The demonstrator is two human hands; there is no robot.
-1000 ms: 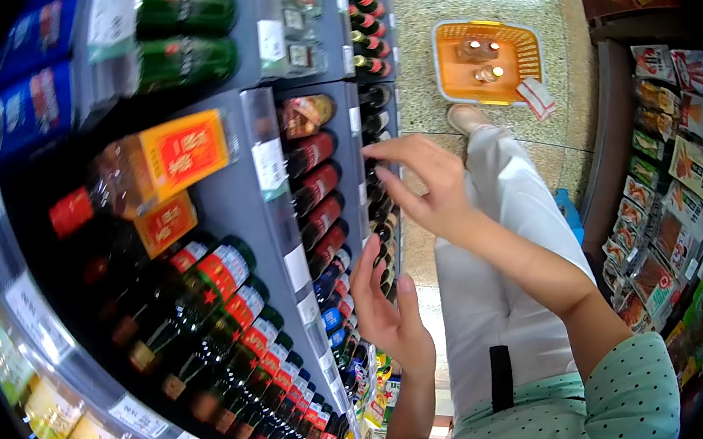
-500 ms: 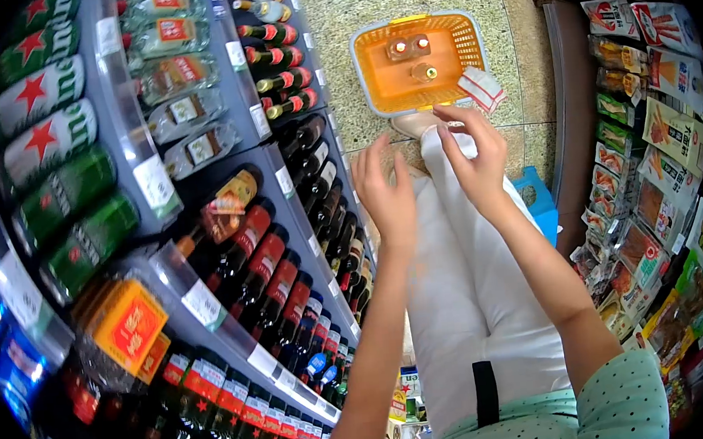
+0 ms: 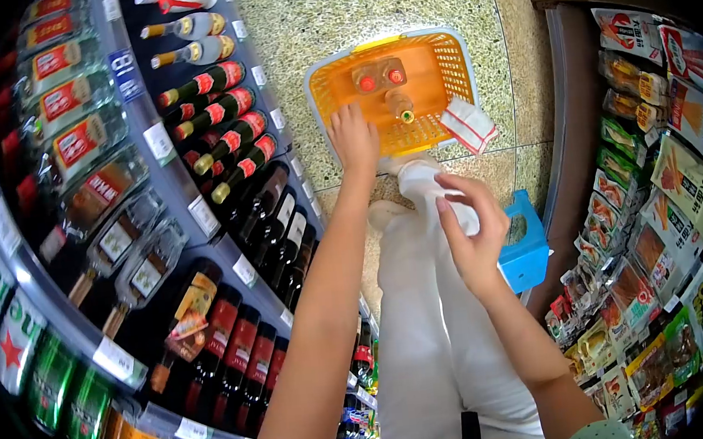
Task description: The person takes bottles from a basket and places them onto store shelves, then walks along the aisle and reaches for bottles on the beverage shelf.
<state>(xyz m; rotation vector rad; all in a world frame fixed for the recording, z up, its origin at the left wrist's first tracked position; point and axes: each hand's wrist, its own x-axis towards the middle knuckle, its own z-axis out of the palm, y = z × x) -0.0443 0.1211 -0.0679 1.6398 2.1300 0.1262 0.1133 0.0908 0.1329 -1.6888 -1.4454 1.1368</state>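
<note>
My left hand [image 3: 353, 140] reaches forward over the near left rim of an orange basket [image 3: 326, 71] on the floor. Its fingers are apart and nothing shows in them. My right hand [image 3: 473, 225] hangs above my right thigh, fingers parted and holding nothing. Inside the basket stand two red-capped bottles [image 3: 381, 75] side by side and a gold-capped bottle [image 3: 400, 108]. A white cloth with red stripes [image 3: 470, 124] drapes over the near right corner of the basket.
Shelves [image 3: 126, 80] of bottles and cans rise close on the left. On the right, a rack holds packaged snacks [image 3: 680, 153]. A blue plastic stool [image 3: 526, 254] stands on the floor beside my right leg.
My left hand has moved forward to the basket's rim. The view has shifted, so the basket appears nearer and lower, and more of the blue stool shows. My right hand remains open.
</note>
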